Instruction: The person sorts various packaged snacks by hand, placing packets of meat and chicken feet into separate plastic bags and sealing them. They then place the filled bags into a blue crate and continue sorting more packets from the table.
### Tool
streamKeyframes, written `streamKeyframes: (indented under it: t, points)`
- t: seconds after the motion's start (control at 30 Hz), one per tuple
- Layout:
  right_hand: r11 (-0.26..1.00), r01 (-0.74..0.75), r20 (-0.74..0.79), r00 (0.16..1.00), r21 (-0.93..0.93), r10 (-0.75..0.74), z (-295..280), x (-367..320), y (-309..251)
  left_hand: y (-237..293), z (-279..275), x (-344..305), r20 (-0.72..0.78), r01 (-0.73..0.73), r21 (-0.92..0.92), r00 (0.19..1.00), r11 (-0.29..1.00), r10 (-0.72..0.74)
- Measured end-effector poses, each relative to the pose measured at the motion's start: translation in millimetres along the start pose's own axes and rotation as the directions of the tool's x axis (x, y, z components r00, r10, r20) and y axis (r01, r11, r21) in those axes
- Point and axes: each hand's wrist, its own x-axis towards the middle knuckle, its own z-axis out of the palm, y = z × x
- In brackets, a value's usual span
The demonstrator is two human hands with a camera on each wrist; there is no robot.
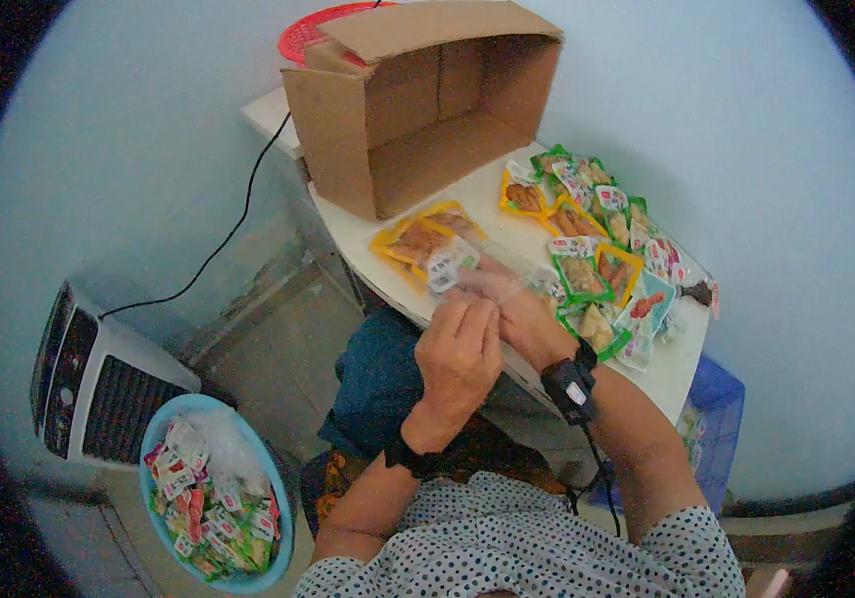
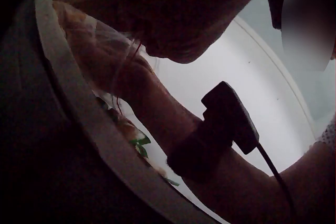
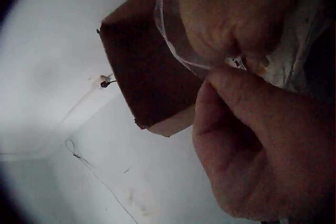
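A clear plastic bag (image 1: 522, 267) lies toward the table's near left edge, with yellow-edged food packets (image 1: 418, 244) at its far end. My left hand (image 1: 459, 349) pinches the bag's edge between thumb and fingers; the right wrist view shows this pinch (image 3: 247, 124) up close. My right hand (image 1: 512, 309) reaches into the bag's mouth, its wrist crossing the table from the right. Clear film wraps around that hand in the left wrist view, where the red-lined bag edge (image 2: 126, 66) crosses it. Its fingertips are hidden behind the left hand and film.
An open cardboard box (image 1: 333, 140) stands on its side at the table's back. Green- and yellow-edged packets (image 1: 577, 269) are heaped at the right. A blue basin (image 1: 283, 518) of packets and a grey appliance (image 1: 134, 389) are at left; a blue crate (image 1: 721, 429) is below right.
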Motion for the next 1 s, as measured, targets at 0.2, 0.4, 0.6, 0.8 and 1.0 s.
streamKeyframes:
  t: [0.2, 0.4, 0.6, 0.8, 1.0]
  points:
    - [1.0, 0.011, 0.016, 1.0, -0.011, -0.011, -8.9, 29.2, 28.0, 1.6, -4.0, -0.8, 0.071, 0.024, 0.006, 0.997, 1.0, -0.024]
    - [0.984, 0.119, -0.009, 0.993, -0.13, -0.121, -7.8, 12.3, 32.2, 1.4, -5.4, 0.9, 0.052, 0.055, -0.009, 0.997, 0.998, -0.054]
    - [0.894, -0.011, -0.109, 0.993, -0.449, -0.042, -19.6, -40.5, 0.1, -2.2, -5.3, 1.6, 0.022, -0.029, 0.032, 0.999, 0.999, 0.028]
    - [0.398, -0.099, -0.274, 0.868, -0.912, -0.413, -86.1, -74.8, -100.1, -2.2, -3.4, -1.7, 0.043, 0.014, 0.028, 0.999, 0.999, -0.015]
    - [-0.314, -0.328, -0.133, 0.849, -0.891, -0.512, -180.8, -56.6, -124.2, 3.7, -4.6, 0.4, 0.031, -0.042, 0.076, 0.999, 0.996, 0.04]
